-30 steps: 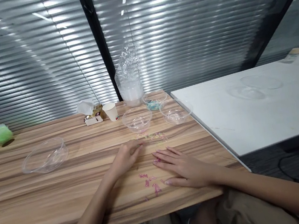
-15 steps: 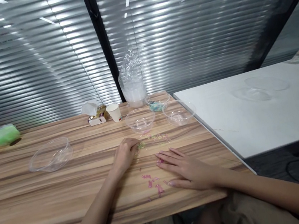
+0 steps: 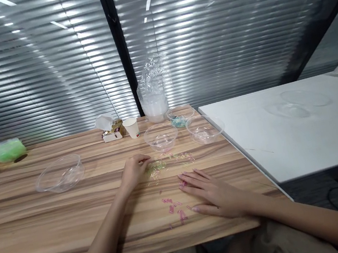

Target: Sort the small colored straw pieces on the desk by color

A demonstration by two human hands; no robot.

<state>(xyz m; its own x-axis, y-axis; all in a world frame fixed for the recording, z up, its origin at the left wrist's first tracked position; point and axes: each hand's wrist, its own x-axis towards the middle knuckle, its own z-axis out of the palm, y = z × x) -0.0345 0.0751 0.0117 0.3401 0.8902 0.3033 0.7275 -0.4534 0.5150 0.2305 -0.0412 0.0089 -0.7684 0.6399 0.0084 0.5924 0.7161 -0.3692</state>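
Note:
My left hand [image 3: 134, 171] rests on the wooden table [image 3: 43, 225] with its fingers curled, fingertips beside a scatter of small green and pale beads [image 3: 158, 166]. Whether it pinches a bead I cannot tell. My right hand [image 3: 212, 192] lies flat and open on the table, fingers spread, next to a loose group of pink beads [image 3: 174, 205]. Three clear plastic bowls stand beyond the beads: one in the middle [image 3: 161, 137], one to its right [image 3: 205, 128], and one behind holding teal beads [image 3: 180, 117].
A larger clear bowl [image 3: 59, 174] sits at the left. A paper cup [image 3: 132, 128], a small box with tissue [image 3: 111, 129] and a stack of clear cups in a plastic bag [image 3: 153, 92] stand by the blinds. A green bag [image 3: 6, 150] lies far left. A white table [image 3: 301, 126] adjoins on the right.
My left hand has drawn back to the left and curled its fingers, leaving green beads uncovered. My right hand has stayed flat. The view has shifted slightly.

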